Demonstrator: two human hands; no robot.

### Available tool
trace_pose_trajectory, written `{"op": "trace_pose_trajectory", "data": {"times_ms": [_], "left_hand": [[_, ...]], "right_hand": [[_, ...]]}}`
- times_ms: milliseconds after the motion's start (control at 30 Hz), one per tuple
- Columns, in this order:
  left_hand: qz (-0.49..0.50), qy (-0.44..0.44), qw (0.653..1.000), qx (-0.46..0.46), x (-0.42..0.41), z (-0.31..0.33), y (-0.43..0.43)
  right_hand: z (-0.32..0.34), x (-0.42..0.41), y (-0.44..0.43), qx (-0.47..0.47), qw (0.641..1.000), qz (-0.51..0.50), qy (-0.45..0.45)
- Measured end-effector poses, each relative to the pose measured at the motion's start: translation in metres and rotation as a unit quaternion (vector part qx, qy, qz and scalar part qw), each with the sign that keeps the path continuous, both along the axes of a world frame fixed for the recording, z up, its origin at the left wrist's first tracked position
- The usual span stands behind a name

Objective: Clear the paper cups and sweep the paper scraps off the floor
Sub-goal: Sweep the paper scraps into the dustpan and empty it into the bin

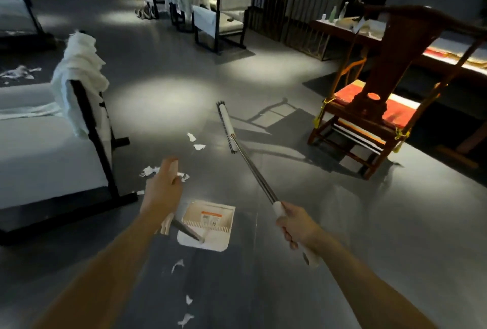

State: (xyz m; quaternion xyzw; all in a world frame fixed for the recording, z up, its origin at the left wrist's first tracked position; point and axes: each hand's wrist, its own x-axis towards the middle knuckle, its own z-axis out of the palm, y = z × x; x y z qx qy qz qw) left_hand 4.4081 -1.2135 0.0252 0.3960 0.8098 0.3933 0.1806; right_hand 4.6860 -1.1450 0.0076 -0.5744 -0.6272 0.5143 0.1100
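The right hand (pixel 295 226) is gripping the broom (pixel 227 123) handle, fingers wrapped closed; the left hand (pixel 163 186) is curling its fingers round the dustpan (pixel 218 239) handle.

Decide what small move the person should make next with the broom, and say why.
Probably draw the broom head left and back towards the dustpan, carrying the two nearest paper scraps with it. The right hand grips the broom handle, the left hand holds the dustpan's handle, and those scraps lie on the floor between head and pan.
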Motion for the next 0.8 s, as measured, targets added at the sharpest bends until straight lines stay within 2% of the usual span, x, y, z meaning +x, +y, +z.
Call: {"op": "trace_pose_trajectory", "data": {"times_ms": [200, 433, 567, 800], "left_hand": [[0.026, 0.01, 1.0, 0.013, -0.062, 0.005, 0.175], [0.042, 0.041, 0.998, 0.006, -0.163, -0.005, 0.406], [0.065, 0.074, 0.995, 0.005, -0.227, 0.01, 0.508], [0.143, 0.081, 0.986, 0.03, -0.377, 0.004, 0.664]], "right_hand": [[0.004, -0.065, 0.188, 0.008, 0.999, 0.042, -0.014], [-0.004, -0.151, 0.451, -0.003, 0.994, 0.103, -0.048], [0.008, -0.24, 0.585, -0.009, 0.989, 0.142, -0.037], [0.004, -0.43, 0.775, -0.045, 0.985, 0.166, 0.003]]}}
